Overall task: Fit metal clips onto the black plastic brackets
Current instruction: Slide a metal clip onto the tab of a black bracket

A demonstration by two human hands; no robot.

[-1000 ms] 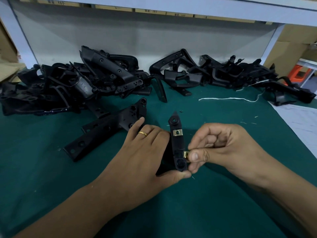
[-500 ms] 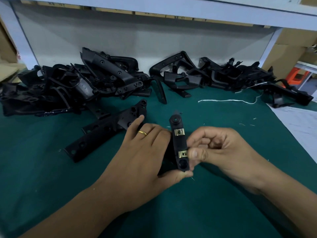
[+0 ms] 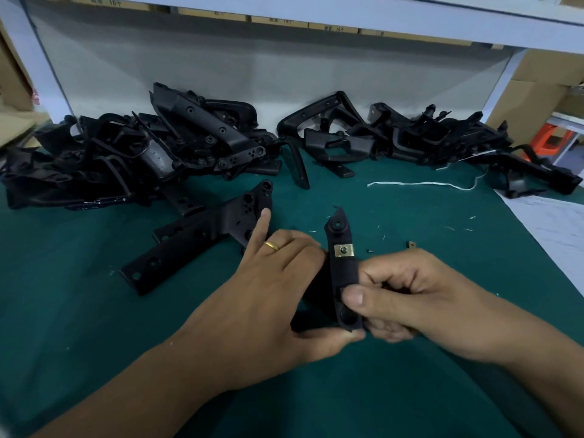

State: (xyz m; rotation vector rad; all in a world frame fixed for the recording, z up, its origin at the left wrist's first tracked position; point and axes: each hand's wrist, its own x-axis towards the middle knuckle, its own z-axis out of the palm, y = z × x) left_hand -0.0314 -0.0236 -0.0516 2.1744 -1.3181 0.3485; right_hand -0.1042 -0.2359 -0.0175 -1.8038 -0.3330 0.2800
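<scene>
Bracket (image 3: pixel 343 273): frame centre, gripped by left hand (image 3: pixel 268 295) and right hand (image 3: pixel 410 295).
Clip (image 3: pixel 343 250): fitted near top.
Bracket piles (image 3: pixel 142 153): upper frame.

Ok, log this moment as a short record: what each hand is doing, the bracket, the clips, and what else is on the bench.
left hand: holds the bracket from the left, thumb under its near end
right hand: grip on the lower part, thumb pressing the front face
bracket: held upright above the mat
fitted clip: brass-coloured, on the upper half
loose clip: on the mat, right of the bracket
second bracket: flat on the mat, to the left
pile: black parts along the back
mat: green
</scene>
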